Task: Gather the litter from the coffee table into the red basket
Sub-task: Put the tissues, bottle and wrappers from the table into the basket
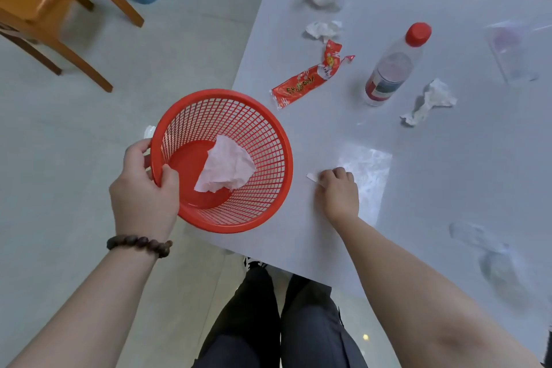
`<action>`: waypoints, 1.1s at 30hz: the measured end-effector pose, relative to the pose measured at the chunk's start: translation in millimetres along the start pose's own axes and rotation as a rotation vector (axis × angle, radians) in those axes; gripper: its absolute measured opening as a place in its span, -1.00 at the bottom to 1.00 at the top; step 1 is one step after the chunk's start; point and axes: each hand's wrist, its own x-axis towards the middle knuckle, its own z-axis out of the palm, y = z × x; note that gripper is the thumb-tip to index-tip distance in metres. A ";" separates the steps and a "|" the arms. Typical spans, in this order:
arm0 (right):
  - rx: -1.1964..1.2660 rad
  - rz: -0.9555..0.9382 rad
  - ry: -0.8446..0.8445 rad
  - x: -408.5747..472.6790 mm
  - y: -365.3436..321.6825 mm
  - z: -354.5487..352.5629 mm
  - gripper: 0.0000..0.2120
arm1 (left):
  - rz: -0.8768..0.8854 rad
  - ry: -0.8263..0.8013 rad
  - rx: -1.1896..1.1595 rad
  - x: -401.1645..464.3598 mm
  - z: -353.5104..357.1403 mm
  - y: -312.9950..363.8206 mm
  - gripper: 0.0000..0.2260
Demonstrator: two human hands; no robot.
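Head view shows the left hand [143,188] holding the red basket [263,140] by its rim, fingers [170,175] closed over it, at the left edge of the surface [448,173]. One crumpled tissue [227,167] lies inside. The right hand [339,191] rests near the basket, fingers pinched on a small paper scrap [312,177]. A red wrapper [310,78], a bottle [391,69] and more tissues [324,29] lie toward the far edge.
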 end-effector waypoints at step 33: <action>0.254 -0.202 0.375 -162.6 -131.5 -123.8 -0.63 | 0.143 -0.264 -0.307 -38.1 -37.5 38.7 -0.71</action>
